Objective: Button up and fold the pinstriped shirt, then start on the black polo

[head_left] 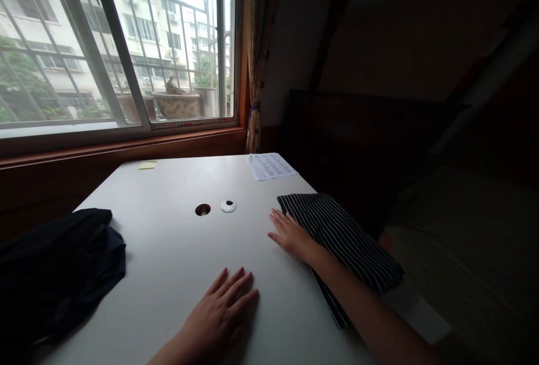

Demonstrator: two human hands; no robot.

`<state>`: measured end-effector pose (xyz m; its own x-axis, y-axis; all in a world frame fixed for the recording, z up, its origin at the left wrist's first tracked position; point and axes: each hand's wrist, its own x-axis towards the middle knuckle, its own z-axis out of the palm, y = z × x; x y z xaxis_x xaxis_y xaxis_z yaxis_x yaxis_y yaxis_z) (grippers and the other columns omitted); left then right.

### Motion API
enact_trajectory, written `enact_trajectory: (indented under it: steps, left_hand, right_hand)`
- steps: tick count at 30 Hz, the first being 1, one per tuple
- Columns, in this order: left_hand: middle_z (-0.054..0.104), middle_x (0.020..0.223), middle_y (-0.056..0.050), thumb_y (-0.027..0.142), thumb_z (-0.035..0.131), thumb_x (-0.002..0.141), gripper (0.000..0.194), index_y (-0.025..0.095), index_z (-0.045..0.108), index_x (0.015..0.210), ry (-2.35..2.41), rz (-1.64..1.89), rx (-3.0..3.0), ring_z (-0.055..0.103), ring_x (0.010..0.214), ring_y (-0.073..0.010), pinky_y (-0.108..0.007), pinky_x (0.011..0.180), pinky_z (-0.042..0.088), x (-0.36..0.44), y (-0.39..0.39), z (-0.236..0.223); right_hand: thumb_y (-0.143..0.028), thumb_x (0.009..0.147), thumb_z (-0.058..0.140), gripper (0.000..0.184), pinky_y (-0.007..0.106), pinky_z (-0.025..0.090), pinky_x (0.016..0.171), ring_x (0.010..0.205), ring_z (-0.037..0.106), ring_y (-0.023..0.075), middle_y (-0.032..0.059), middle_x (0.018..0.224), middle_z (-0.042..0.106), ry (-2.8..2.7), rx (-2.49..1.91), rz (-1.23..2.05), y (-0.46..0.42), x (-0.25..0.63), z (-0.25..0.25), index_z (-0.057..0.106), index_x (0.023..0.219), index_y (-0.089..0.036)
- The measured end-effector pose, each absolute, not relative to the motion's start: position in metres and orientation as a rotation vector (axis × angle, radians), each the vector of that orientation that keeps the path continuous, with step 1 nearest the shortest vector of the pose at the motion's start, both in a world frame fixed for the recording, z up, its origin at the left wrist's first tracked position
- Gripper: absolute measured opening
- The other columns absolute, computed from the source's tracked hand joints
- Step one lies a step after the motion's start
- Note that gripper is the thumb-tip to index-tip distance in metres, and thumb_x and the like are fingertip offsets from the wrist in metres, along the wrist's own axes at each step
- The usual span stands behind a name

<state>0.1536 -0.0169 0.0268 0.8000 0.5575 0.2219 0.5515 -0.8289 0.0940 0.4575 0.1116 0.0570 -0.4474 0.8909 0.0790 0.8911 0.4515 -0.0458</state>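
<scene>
On the right side of the white table point(168, 241) lies a folded black cloth with white stripes point(337, 224), part of it beyond the table's edge. My right hand point(290, 234) is at its left edge, fingers stretched out and holding nothing; my forearm crosses over the cloth. Near the front middle, my left hand point(223, 309) is spread over the white surface with nothing in it. A dark, crumpled piece of fabric point(80, 264) is heaped at the table's left edge, apart from both hands.
A round hole point(202, 210) in the tabletop has a white ring-shaped cap point(228, 206) beside it. Printed papers point(272, 167) lie at the back right, a yellow sticky note point(147, 165) at the back left. Beyond stand a window point(177, 45) and a tied curtain point(255, 73).
</scene>
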Motion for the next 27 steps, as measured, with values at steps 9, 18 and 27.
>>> enact_trajectory:
  steps: [9,18,27]
  left_hand:
    - [0.031,0.161,-0.002,0.030,0.050,0.099,0.056,0.033,0.032,0.153,0.896,0.491,2.970,0.032,0.147,-0.0270,-0.053,0.120,0.029,0.154,-0.016,0.022]
    - [0.030,0.161,-0.002,0.029,0.047,0.100,0.057,0.034,0.029,0.154,0.910,0.421,2.990,0.032,0.147,-0.0272,-0.054,0.120,0.030,0.153,-0.018,0.026]
    - [0.030,0.161,-0.003,0.030,0.047,0.101,0.055,0.033,0.030,0.153,0.906,0.417,2.985,0.032,0.147,-0.0273,-0.054,0.120,0.030,0.154,-0.018,0.026]
  right_hand:
    - [-0.063,0.099,0.031,0.077,0.051,0.023,0.121,0.150,0.023,0.0298,0.0157,0.163,0.020,-2.270,-1.865,-0.184,0.013,0.500,0.050,0.027,0.156,-0.012]
    - [-0.055,0.101,0.037,0.066,0.055,0.026,0.119,0.149,0.025,0.0307,0.0142,0.159,0.033,-2.377,-1.683,-0.296,-0.025,0.479,0.021,0.038,0.152,-0.013]
    - [-0.045,0.101,0.042,0.061,0.050,0.034,0.117,0.146,0.033,0.0286,0.0129,0.159,0.032,-2.471,-1.567,-0.091,-0.049,0.463,0.029,0.033,0.155,-0.016]
